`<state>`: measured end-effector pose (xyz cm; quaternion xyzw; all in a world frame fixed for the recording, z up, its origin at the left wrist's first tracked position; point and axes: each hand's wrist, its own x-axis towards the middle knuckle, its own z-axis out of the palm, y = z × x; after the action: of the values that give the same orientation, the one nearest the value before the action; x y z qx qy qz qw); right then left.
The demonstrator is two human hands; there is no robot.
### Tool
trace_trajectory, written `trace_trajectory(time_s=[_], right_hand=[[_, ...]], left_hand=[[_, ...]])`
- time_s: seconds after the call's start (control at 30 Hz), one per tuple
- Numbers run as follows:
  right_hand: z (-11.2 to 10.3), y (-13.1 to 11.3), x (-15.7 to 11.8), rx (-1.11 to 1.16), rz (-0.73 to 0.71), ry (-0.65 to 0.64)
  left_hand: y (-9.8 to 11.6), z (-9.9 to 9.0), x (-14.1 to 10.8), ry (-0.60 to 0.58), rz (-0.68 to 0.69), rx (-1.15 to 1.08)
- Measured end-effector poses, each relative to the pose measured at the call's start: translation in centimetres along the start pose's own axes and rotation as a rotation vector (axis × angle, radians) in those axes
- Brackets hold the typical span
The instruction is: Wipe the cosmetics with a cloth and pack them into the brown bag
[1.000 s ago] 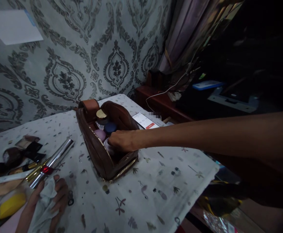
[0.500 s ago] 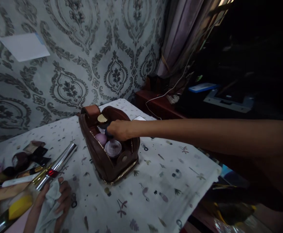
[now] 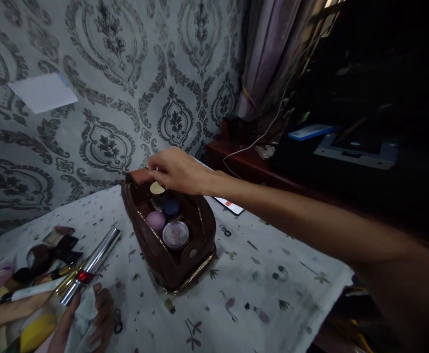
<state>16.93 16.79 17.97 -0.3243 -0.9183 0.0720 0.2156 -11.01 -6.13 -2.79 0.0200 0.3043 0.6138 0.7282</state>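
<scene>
An open brown bag stands on the patterned cloth. Inside it are a gold-lidded jar, a dark blue round item, a purple round item and a clear-lidded round container. My right hand is over the bag's far end, its fingers closed at the tan strap. At the lower left, my left hand has its fingers curled round a crumpled white cloth, close to a silver tube with a red band.
Cosmetics, including a yellow item and a white stick, crowd the left side. Another forearm enters from the left edge. A flat white-and-red item lies behind the bag. Beyond are a red-brown surface and a cable.
My right hand has come up out of the bag and moved to its far strap. The dark blue item it was at now shows uncovered inside. The view has shifted slightly.
</scene>
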Motion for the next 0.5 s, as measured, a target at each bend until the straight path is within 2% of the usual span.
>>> trace_trajectory(time_s=[0.1, 0.17, 0.3, 0.5], right_hand=[[0.0, 0.6, -1.6, 0.306, -0.013, 0.201], [0.5, 1.1, -2.8, 0.510, -0.009, 0.277], [1.4, 1.7, -5.0, 0.774, 0.031, 0.301], [1.5, 0.7, -8.5, 0.823, 0.099, 0.314]], left_hand=[[0.5, -0.7, 0.3, -0.021, 0.026, 0.038], [0.7, -1.1, 0.5, -0.037, 0.032, 0.059], [0.8, -1.6, 0.6, -0.054, 0.039, 0.072], [-0.6, -1.0, 0.9, -0.045, 0.108, 0.045]])
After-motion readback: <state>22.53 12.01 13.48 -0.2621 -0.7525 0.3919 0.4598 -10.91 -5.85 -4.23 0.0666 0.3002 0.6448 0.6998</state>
